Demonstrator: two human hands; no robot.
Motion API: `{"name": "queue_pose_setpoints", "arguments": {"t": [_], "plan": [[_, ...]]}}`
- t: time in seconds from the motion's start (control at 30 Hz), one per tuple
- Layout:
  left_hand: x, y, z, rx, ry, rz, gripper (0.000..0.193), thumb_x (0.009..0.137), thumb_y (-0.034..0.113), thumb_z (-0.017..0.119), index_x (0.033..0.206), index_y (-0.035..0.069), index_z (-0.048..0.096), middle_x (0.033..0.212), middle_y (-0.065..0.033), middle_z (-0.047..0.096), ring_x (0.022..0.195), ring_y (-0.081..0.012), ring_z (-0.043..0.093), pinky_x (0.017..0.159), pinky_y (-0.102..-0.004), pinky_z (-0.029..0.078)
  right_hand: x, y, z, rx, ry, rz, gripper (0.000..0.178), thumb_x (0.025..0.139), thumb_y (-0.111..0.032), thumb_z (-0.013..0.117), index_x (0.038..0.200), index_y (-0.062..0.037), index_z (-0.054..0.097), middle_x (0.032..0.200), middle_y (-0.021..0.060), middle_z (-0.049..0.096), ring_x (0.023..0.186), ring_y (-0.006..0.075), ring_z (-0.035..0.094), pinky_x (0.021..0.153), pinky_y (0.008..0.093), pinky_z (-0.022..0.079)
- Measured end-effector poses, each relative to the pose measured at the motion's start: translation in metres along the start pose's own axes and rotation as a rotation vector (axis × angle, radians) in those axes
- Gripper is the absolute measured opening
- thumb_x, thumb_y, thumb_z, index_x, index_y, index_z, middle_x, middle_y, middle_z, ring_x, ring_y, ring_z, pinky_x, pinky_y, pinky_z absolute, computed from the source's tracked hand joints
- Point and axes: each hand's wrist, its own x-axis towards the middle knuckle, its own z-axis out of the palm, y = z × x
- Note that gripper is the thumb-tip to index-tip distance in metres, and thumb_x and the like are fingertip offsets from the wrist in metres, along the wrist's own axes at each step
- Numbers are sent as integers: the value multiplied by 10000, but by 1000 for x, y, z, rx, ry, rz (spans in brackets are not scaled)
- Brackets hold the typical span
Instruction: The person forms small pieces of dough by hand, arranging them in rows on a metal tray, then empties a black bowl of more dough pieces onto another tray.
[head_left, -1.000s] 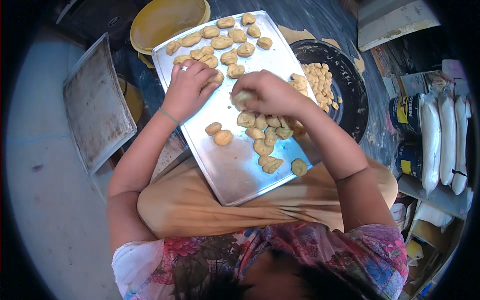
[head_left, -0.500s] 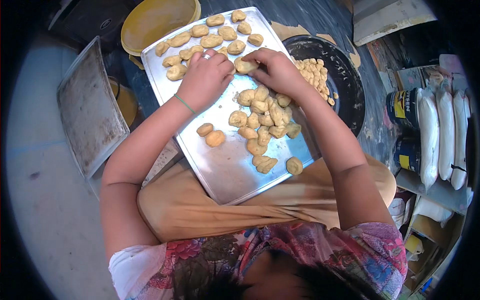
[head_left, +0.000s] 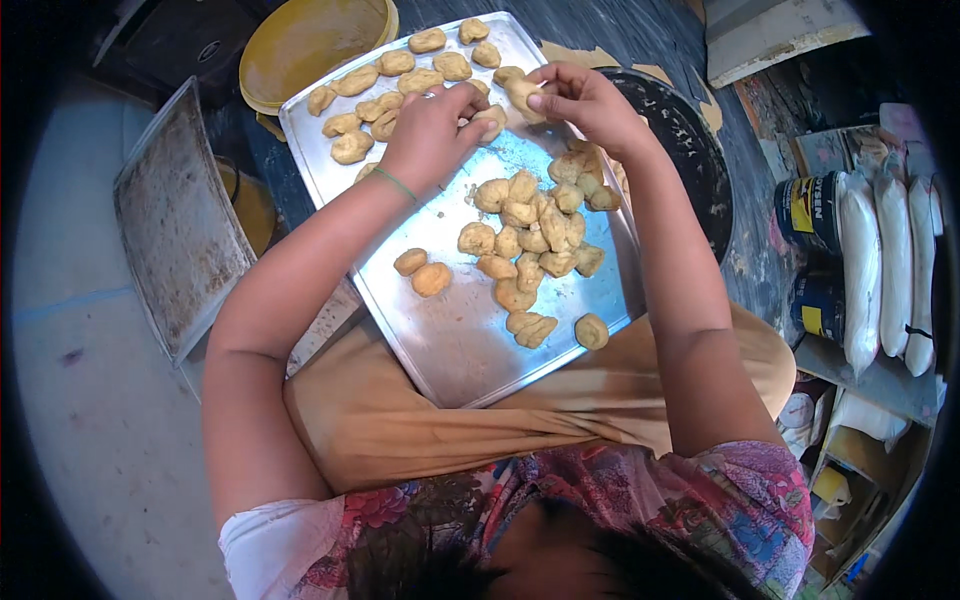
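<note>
A metal baking tray rests on my lap, tilted away from me. Rows of tan dough pieces fill its far end, and a loose heap of dough pieces lies in the middle. My left hand sits over the far rows with its fingers on a dough piece. My right hand pinches another dough piece just right of it. Two single pieces lie apart at the left.
A worn empty tray lies on the floor to my left. A yellow round lid sits beyond the tray. A black pan lies to the right under my forearm. Paint tins and white bags stand at the right.
Both hands have moved from the middle heap to the tray's far end. My right hand has carried a dough piece there.
</note>
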Motion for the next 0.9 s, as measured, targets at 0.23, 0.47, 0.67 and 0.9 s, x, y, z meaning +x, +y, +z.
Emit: {"name": "queue_pose_setpoints", "arguments": {"t": [0.23,0.47,0.67,0.9], "plan": [[-2,-3,3,369,-43,198,208,818,271,652,931,96,667,993,-35,609,1010,-237,519,895,-393,348,2,2,7,-644,223,-99,207,790,-135,714,982,-72,671,789,64,635,710,161,614,682,279,489],[-16,-3,-4,304,81,305,261,818,295,650,962,78,665,985,-64,607,1026,-246,523,899,-395,346,-8,11,-11,-542,66,-298,225,776,-83,683,1000,-69,666,984,84,620,896,219,608,799,312,493],[-58,5,-109,147,-90,-1,276,802,233,666,970,15,644,938,-121,618,922,-284,577,832,-376,430,-63,6,-25,-672,-198,-255,217,735,-150,719,934,-81,667,992,80,580,998,245,513,905,354,406],[-109,51,-103,310,-550,-201,292,780,163,647,1042,34,640,1020,-170,614,969,-330,594,841,-387,472,-45,-14,8,-437,94,-376,200,806,-192,699,934,-46,655,899,89,596,894,207,555,800,328,456]]}}
